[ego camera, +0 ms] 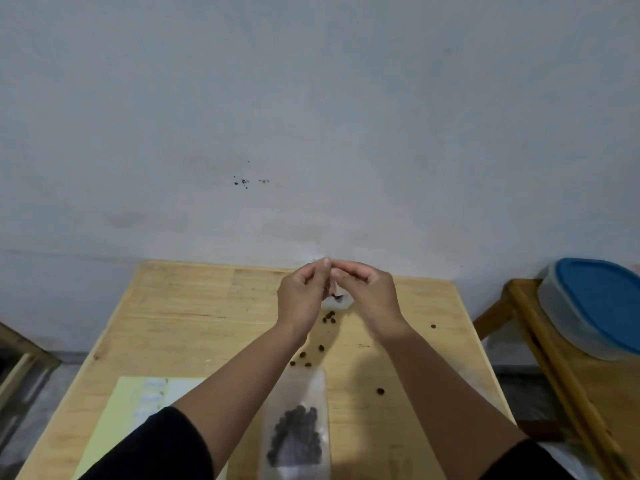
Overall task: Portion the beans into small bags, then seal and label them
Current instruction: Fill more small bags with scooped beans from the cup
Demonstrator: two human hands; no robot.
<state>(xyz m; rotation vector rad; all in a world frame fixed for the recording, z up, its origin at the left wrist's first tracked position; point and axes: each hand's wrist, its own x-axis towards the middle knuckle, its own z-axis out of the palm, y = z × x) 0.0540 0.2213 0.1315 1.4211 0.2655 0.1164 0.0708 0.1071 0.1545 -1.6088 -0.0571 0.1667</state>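
My left hand (302,296) and my right hand (367,296) meet above the far middle of the wooden table (194,320). Between their fingertips they pinch the top of a small clear bag (341,301) that hangs with a few dark beans in its bottom. Several loose beans (329,318) lie on the table under and in front of the hands. A second clear bag (296,431), filled with dark beans, lies flat near the table's front edge between my forearms.
A pale yellow sheet with white labels (138,407) lies at the front left of the table. A clear tub with a blue lid (595,306) rests on a wooden stool (519,306) to the right. A grey wall stands behind the table.
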